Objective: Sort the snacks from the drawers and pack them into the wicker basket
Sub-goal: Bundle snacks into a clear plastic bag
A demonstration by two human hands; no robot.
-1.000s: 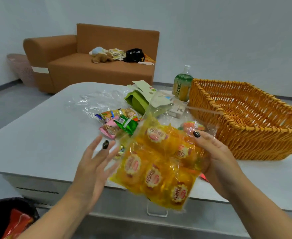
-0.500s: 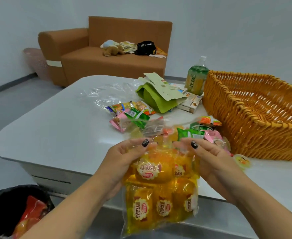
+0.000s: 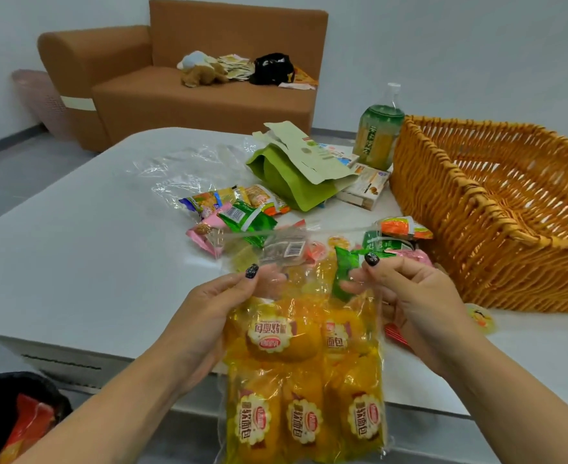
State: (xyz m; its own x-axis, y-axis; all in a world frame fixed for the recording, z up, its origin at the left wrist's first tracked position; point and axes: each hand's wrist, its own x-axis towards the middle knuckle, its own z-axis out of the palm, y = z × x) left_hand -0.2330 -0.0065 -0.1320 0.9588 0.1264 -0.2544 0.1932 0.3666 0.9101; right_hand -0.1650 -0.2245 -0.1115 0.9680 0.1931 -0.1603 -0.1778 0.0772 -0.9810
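A clear plastic bag of yellow-wrapped soft breads point(image 3: 304, 380) hangs upright over the table's near edge. My left hand point(image 3: 215, 309) pinches its upper left part and my right hand point(image 3: 406, 296) pinches its upper right part, thumbs on top. The orange wicker basket point(image 3: 470, 229) stands to the right on the white table point(image 3: 75, 249); what I see of its inside holds nothing. Several small snack packets point(image 3: 242, 216) lie loose behind the bag, and more packets point(image 3: 400, 231) lie beside the basket.
A green paper bag point(image 3: 292, 175), a flat box point(image 3: 366, 187) and a green drink bottle point(image 3: 378, 132) stand behind the snacks, with crumpled clear plastic point(image 3: 192, 165) to their left. A black bin point(image 3: 11, 416) sits at lower left. A brown sofa point(image 3: 189, 72) stands beyond.
My left hand, open and apart one second ago, has taken hold of the bag. The bag has swung from tilted to hanging upright between both hands.
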